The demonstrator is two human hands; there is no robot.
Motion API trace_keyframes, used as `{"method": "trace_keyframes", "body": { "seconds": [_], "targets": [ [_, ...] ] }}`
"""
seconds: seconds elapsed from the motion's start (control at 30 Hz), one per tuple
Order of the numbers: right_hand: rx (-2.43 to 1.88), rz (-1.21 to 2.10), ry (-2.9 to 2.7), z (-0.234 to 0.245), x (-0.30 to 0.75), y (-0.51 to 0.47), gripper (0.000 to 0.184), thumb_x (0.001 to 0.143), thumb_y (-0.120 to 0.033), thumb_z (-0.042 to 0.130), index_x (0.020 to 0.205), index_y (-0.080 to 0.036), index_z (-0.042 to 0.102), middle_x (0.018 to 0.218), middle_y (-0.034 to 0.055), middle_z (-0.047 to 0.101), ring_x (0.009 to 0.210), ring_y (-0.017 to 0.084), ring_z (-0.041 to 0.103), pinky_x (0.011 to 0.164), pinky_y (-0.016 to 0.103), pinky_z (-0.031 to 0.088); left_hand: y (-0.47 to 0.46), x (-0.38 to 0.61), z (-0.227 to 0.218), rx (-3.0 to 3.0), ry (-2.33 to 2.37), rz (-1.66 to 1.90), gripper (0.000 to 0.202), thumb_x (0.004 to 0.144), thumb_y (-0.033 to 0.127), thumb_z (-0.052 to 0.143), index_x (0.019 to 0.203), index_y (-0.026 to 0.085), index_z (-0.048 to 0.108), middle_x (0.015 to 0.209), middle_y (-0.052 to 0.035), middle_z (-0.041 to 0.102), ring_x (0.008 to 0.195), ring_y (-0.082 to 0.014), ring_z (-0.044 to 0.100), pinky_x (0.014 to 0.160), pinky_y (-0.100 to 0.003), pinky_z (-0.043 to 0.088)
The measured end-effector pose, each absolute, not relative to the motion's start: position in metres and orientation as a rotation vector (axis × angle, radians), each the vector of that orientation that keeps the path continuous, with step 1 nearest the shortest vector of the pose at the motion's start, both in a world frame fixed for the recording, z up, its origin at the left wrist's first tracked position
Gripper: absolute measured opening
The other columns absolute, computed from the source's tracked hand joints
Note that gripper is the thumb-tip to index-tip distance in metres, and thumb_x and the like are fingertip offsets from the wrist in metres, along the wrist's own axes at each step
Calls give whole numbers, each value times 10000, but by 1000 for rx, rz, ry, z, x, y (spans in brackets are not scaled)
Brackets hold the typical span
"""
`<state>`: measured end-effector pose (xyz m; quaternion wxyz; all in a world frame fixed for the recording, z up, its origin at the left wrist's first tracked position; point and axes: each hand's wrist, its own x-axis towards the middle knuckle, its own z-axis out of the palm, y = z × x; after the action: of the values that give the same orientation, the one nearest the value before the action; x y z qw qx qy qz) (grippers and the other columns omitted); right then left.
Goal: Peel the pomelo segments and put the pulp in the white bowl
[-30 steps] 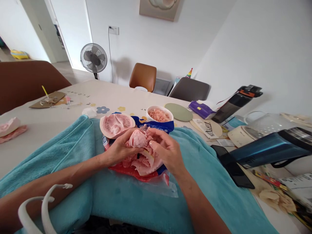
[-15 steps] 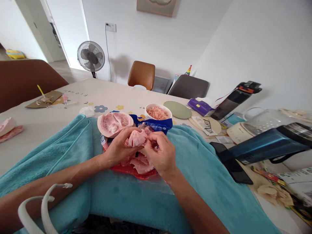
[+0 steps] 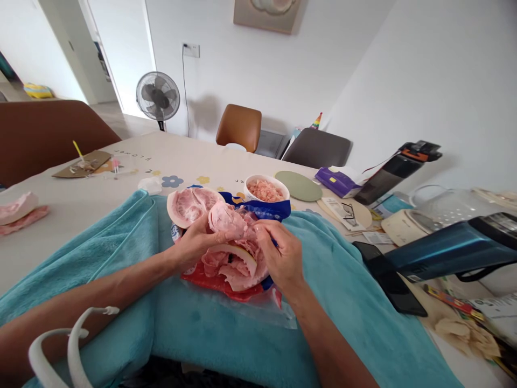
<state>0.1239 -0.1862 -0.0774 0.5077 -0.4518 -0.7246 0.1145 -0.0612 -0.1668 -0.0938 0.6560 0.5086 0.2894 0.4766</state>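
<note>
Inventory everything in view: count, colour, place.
Peeled fruit lump: one, pink, centre
Rinded fruit half: one, pink and white, left of lump
Crinkled plastic bag: apparently one, red and blue, under lump
Round pulp bowl: one, white, beyond lump
Plush towel: one, teal, near side
Patterned tabletop: one, cream, under towel
Padded chairs: three, brown and grey, background
Bladed fan: one, black, background
Cylindrical bottles: two, black and blue, right
Flat phone: one, black, right
Other clutter: uncounted, mixed, mostly right
Left hand: one, bare, holding lump
Right hand: one, bare, at lump's right
</note>
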Motion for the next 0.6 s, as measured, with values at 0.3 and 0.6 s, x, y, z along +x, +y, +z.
{"method": "trace_keyframes", "body": {
  "seconds": [0.3, 0.6],
  "targets": [
    [-1148, 276, -1646, -83, 126, -182, 92, 840, -180, 593, 751, -203, 602, 789, 0, 674, 732, 126, 624, 701, 245, 507, -152, -75, -75, 939, 585, 1325, 372, 762, 263, 727, 1113, 186, 630, 1041, -97, 713, 881, -241, 690, 681, -326, 568],
    [-1166, 302, -1658, -83, 128, -180, 104, 855, -219, 589, 778, -203, 659, 805, 6, 702, 747, 136, 639, 718, 254, 503, -150, -78, -72, 891, 577, 1251, 268, 792, 276, 672, 1022, 140, 682, 1085, -121, 697, 900, -245, 678, 709, -327, 571]
  ]
}}
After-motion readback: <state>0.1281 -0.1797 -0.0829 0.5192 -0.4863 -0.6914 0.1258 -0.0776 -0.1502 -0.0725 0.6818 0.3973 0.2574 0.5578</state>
